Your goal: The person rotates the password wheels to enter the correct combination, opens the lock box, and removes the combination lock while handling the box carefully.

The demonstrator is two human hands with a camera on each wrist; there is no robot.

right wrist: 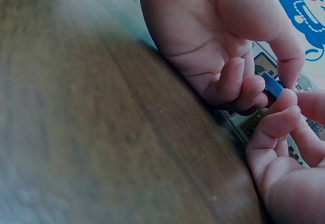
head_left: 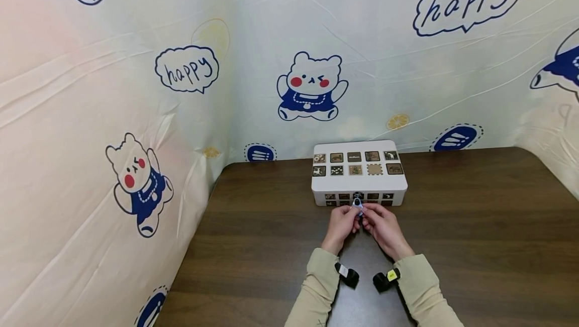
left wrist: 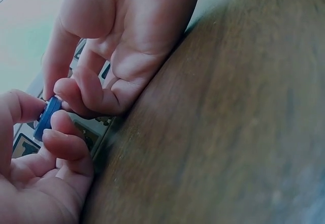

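Observation:
Both hands meet in front of the white box [head_left: 357,183], around a small blue-and-white piece [head_left: 357,203] with a dark oval on its face. Thumb and fingers of my left hand [head_left: 340,225] pinch one side of it. On the other side my right hand [head_left: 383,227] pinches it with thumb and fingertips. The left wrist view has the piece edge-on as a thin blue slab [left wrist: 47,118]. Fingers hide part of that blue edge [right wrist: 273,84] in the right wrist view. What kind of thing it is, I cannot tell.
The box bears rows of small square brown and black pictures, on top and front. It stands at the back of a dark wooden table [head_left: 253,246], against a printed cloth [head_left: 253,66] with bears. Small black cameras [head_left: 349,278] are strapped to both wrists.

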